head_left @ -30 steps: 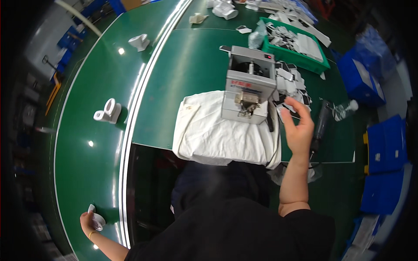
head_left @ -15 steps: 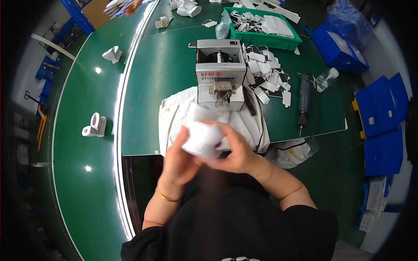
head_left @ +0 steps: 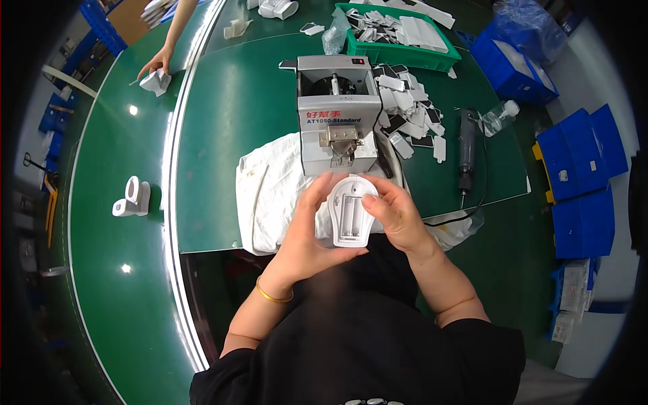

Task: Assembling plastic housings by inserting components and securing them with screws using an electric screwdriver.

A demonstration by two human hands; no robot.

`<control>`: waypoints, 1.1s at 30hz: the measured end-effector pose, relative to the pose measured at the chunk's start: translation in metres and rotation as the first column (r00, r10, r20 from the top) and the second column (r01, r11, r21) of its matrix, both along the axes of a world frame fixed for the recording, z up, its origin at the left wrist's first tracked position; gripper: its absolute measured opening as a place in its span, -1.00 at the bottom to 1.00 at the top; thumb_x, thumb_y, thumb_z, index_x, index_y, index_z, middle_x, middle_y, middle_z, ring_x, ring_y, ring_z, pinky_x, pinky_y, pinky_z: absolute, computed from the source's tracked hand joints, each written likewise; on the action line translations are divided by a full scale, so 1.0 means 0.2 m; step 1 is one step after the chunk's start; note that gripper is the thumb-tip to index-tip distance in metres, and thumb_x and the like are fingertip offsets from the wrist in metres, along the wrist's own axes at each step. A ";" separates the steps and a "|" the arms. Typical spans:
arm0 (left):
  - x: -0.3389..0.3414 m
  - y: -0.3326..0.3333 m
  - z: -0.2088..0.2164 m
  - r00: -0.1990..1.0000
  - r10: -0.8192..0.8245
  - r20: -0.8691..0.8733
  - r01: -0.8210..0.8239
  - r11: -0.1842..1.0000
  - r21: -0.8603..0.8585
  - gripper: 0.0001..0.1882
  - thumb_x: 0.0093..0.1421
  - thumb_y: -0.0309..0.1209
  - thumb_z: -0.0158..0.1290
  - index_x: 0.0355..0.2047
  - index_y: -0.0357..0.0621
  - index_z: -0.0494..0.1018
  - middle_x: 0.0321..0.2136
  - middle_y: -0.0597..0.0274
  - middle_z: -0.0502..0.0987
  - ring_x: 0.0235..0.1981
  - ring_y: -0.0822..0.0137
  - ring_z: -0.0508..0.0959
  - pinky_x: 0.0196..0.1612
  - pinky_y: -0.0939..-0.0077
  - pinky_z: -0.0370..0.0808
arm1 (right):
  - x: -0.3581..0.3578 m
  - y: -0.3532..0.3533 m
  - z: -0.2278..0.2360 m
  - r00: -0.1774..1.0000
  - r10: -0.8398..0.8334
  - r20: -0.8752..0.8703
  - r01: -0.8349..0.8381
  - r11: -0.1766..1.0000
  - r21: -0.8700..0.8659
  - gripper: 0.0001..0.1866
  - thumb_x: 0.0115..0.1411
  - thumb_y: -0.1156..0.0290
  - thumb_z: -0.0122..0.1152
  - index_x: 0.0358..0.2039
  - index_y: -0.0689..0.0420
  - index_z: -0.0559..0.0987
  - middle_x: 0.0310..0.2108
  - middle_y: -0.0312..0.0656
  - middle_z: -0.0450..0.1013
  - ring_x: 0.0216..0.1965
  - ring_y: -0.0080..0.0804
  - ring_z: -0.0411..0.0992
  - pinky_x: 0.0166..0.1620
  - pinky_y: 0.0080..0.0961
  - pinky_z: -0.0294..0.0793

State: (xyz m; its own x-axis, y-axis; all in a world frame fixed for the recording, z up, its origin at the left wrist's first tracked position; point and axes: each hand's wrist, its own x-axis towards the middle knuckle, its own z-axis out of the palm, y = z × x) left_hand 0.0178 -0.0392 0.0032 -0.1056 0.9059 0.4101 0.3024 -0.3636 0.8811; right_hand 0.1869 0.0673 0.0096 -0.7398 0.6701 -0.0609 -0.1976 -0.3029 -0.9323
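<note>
Between my two hands is a white plastic device housing [head_left: 352, 214] with a rounded top and a narrower lower end. Its uncovered battery compartment faces up toward me, with metal contacts at the lower end. My left hand [head_left: 307, 235] holds it from the left, thumb along the bottom edge. My right hand [head_left: 398, 214] grips the upper right side, thumb on the face beside the compartment. Just beyond my fingers stands a grey bench machine [head_left: 337, 111] with a metal fixture [head_left: 342, 144] on its front. A white cloth [head_left: 270, 196] is spread under it.
White and black flat pieces [head_left: 412, 108] lie right of the machine, before a green bin [head_left: 398, 57]. A corded electric screwdriver [head_left: 466, 152] and a clear bottle [head_left: 499, 118] are farther right. Left, a conveyor [head_left: 115, 270] carries white housings [head_left: 133, 197]; another person's hand [head_left: 156, 62] touches one.
The housing was blurred and has turned so its battery compartment faces me. My hands have shifted slightly right. The other person's hand has reached down to a housing on the conveyor.
</note>
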 end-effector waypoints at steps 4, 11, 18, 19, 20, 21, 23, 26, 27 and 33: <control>0.00 0.02 -0.08 0.966 -0.082 0.244 0.092 0.995 -0.029 0.32 -0.25 -0.50 0.51 0.38 -0.04 -0.19 0.25 -0.10 0.20 0.27 0.09 0.27 0.28 0.19 0.27 | 0.05 0.18 -0.05 0.972 -0.120 0.203 0.069 0.968 0.241 -0.59 0.31 0.24 0.21 0.02 0.29 0.52 -0.17 -0.21 0.56 -0.17 -0.52 0.51 -0.08 -0.54 0.48; 0.04 0.02 -0.13 0.936 -0.084 0.342 0.099 0.995 -0.026 0.32 -0.25 -0.54 0.50 0.38 -0.03 -0.22 0.24 -0.06 0.19 0.24 0.12 0.30 0.27 0.17 0.28 | 0.05 0.62 -0.17 0.338 -0.797 0.501 -0.067 0.510 0.857 -0.65 0.06 0.29 0.38 -0.21 0.25 0.64 -0.22 0.01 0.58 -0.23 -0.19 0.57 -0.11 -0.37 0.51; 0.03 0.02 -0.12 0.873 -0.077 0.481 0.121 0.991 -0.061 0.31 -0.22 -0.57 0.47 0.40 0.00 -0.21 0.28 0.00 0.15 0.28 0.12 0.27 0.25 0.17 0.34 | 0.06 0.67 -0.17 0.361 -0.726 0.585 -0.082 0.600 0.796 -0.65 0.07 0.36 0.32 -0.13 0.21 0.58 -0.26 -0.03 0.59 -0.22 -0.09 0.56 -0.11 -0.33 0.49; 0.02 0.02 -0.13 0.894 -0.071 0.442 0.112 0.991 -0.067 0.32 -0.22 -0.55 0.48 0.40 -0.01 -0.24 0.29 -0.04 0.14 0.27 0.11 0.28 0.23 0.18 0.37 | 0.06 0.64 -0.14 0.382 -0.725 0.573 -0.029 0.611 0.791 -0.68 0.08 0.37 0.31 -0.16 0.22 0.58 -0.29 -0.05 0.59 -0.25 -0.13 0.57 -0.13 -0.34 0.49; 0.01 0.02 -0.13 0.893 -0.062 0.446 0.105 0.992 -0.074 0.32 -0.22 -0.55 0.48 0.40 -0.01 -0.24 0.29 -0.04 0.14 0.27 0.11 0.28 0.23 0.18 0.37 | 0.05 0.61 -0.11 0.443 -0.784 0.436 0.025 0.497 0.868 -0.74 0.14 0.48 0.25 -0.15 0.22 0.55 -0.32 -0.11 0.57 -0.30 -0.32 0.55 -0.20 -0.46 0.47; 0.01 0.02 -0.14 0.901 -0.050 0.432 0.091 0.993 -0.074 0.32 -0.21 -0.56 0.47 0.40 -0.01 -0.24 0.29 -0.04 0.13 0.28 0.10 0.27 0.22 0.17 0.39 | 0.06 0.55 -0.06 0.596 -0.705 0.385 0.239 0.613 0.753 -0.71 0.19 0.58 0.19 -0.05 0.20 0.51 -0.30 -0.18 0.55 -0.29 -0.50 0.50 -0.25 -0.59 0.44; 0.01 0.02 -0.14 0.904 -0.045 0.426 0.087 0.993 -0.078 0.32 -0.21 -0.56 0.47 0.40 -0.01 -0.24 0.29 -0.05 0.12 0.28 0.10 0.26 0.21 0.17 0.40 | 0.05 0.39 0.12 0.836 -0.527 0.152 0.325 0.699 0.637 -0.66 0.22 0.66 0.13 0.03 0.22 0.46 -0.25 -0.22 0.53 -0.24 -0.58 0.48 -0.21 -0.68 0.42; 0.02 0.01 -0.12 0.911 -0.036 0.410 0.081 0.992 -0.094 0.31 -0.20 -0.58 0.46 0.40 -0.02 -0.24 0.30 -0.05 0.11 0.29 0.08 0.25 0.19 0.17 0.44 | 0.03 0.14 0.21 0.917 -0.380 0.120 0.247 0.778 0.578 -0.67 0.22 0.67 0.13 0.02 0.27 0.45 -0.21 -0.22 0.53 -0.19 -0.59 0.48 -0.10 -0.68 0.41; 0.02 0.00 -0.12 0.898 -0.026 0.439 0.076 0.993 -0.096 0.28 -0.19 -0.57 0.45 0.40 -0.01 -0.21 0.30 0.00 0.14 0.30 0.11 0.24 0.19 0.16 0.43 | 0.04 0.09 0.20 0.932 -0.328 0.157 0.180 0.791 0.585 -0.68 0.21 0.68 0.14 -0.01 0.27 0.47 -0.19 -0.21 0.52 -0.17 -0.58 0.48 -0.07 -0.67 0.41; 0.03 -0.01 -0.09 0.891 -0.027 0.453 0.073 0.994 -0.084 0.25 -0.17 -0.55 0.44 0.41 0.00 -0.16 0.29 0.05 0.17 0.30 0.12 0.24 0.17 0.15 0.45 | -0.02 -0.04 0.16 0.971 -0.183 0.154 0.061 0.812 0.580 -0.74 0.15 0.67 0.27 -0.14 0.24 0.52 -0.22 -0.25 0.50 -0.21 -0.61 0.46 -0.12 -0.68 0.40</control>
